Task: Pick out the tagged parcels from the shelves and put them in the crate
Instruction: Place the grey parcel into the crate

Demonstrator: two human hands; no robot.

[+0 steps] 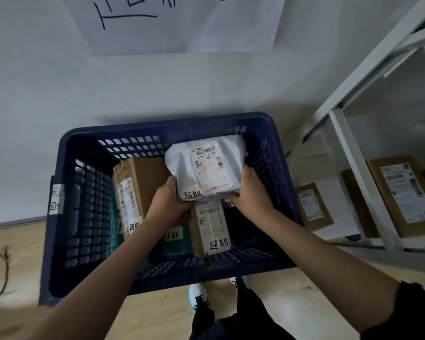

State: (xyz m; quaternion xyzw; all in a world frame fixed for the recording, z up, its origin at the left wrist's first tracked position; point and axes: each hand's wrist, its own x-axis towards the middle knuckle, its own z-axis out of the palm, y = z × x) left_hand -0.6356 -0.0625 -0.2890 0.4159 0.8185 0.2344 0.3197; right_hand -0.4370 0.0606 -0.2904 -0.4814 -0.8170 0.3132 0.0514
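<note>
A dark blue slotted crate [59, 217] stands on the floor against the wall. Inside the crate, over the other parcels, I hold a white poly-bag parcel [182, 165] with a shipping label and a handwritten tag. My left hand [167, 200] grips its near left corner and my right hand [252, 190] grips its near right edge. Below it lie a tall brown box [142, 182] at the left, a smaller brown box [210, 229] at the front, and a green parcel [177, 244] between them. All three carry handwritten tags.
A white metal shelf rack [349, 148] stands at the right, with several brown labelled boxes [402, 195] on its lowest shelf. A paper sign [177, 23] hangs on the wall above. A cord loop [0, 273] lies on the wooden floor at left. My shoes [198, 294] are just behind the crate.
</note>
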